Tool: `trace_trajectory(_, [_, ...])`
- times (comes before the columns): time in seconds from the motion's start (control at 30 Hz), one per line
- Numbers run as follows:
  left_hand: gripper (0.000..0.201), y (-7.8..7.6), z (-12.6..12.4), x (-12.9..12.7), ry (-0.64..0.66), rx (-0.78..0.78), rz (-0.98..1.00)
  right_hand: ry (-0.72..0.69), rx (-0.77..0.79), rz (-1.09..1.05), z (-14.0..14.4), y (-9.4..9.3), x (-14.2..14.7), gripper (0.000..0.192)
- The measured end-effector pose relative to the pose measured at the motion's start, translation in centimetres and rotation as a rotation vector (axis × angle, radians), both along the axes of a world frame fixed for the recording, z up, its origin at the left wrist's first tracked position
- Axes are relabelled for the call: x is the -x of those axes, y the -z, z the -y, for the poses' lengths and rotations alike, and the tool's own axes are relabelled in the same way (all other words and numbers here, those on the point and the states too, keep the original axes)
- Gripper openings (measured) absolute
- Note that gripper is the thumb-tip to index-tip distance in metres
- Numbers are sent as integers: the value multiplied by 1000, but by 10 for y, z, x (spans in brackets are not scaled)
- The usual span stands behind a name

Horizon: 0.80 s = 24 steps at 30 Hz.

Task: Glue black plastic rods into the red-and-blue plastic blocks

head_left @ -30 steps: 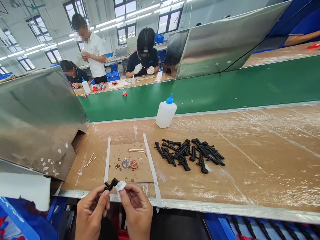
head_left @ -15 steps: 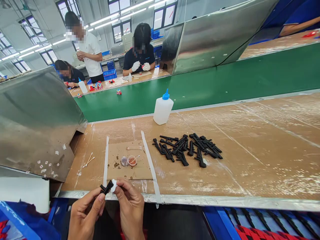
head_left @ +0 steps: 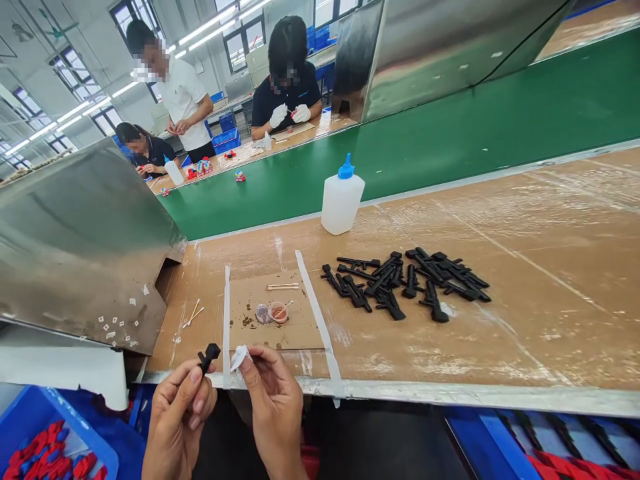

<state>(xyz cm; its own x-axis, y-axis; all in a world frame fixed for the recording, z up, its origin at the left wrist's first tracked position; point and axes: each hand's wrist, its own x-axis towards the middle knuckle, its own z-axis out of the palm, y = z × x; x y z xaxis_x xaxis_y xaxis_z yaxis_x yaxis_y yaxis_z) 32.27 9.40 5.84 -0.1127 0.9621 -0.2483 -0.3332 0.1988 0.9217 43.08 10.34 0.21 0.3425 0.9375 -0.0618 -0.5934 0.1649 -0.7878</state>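
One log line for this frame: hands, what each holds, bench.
left hand: holds black plastic part | right hand: pinches white cloth, apart from part | bench: pile of black parts, white bottle

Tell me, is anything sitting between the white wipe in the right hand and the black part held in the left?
Nothing visible: only open air separates the white wipe in the right hand from the black part in the left hand.

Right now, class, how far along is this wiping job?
Done: nothing in view is clearly a finished part. In hand: the left hand holds one black plastic part, the right hand a white cloth, just apart from it. Left: a pile of black parts lies on the table.
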Motion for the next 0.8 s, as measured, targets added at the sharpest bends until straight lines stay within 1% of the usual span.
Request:
trace_trajectory(0.1, [25,3,1,1,24,-9,-29,-19,-24,-14,0,-4,4,18])
trace_trajectory(0.2, [27,9,2,3,59,-25,-88,-20,-85,28,0,-3,6,14])
trace_trajectory(0.27, [26,13,3,4,65,-41,-165,-11,-125,109,0,-1,5,12])
trace_trajectory(0.37, [26,18,6,6,75,-60,-269,-12,-144,266,1,3,0,8])
trace_trajectory(0.5, [30,22,9,12,116,-68,-314,-54,-151,369,1,6,-6,10])
trace_trajectory(0.6, [29,27,12,16,136,-43,-351,-78,-173,457,4,10,-10,12])
trace_trajectory(0.67, [30,30,15,16,134,-10,-347,-38,-199,567,8,18,-17,12])
trace_trajectory(0.73, [31,32,18,17,100,23,-331,65,-192,694,13,30,-31,12])
trace_trajectory(0.8, [32,33,19,18,41,31,-335,192,-128,819,15,42,-50,14])
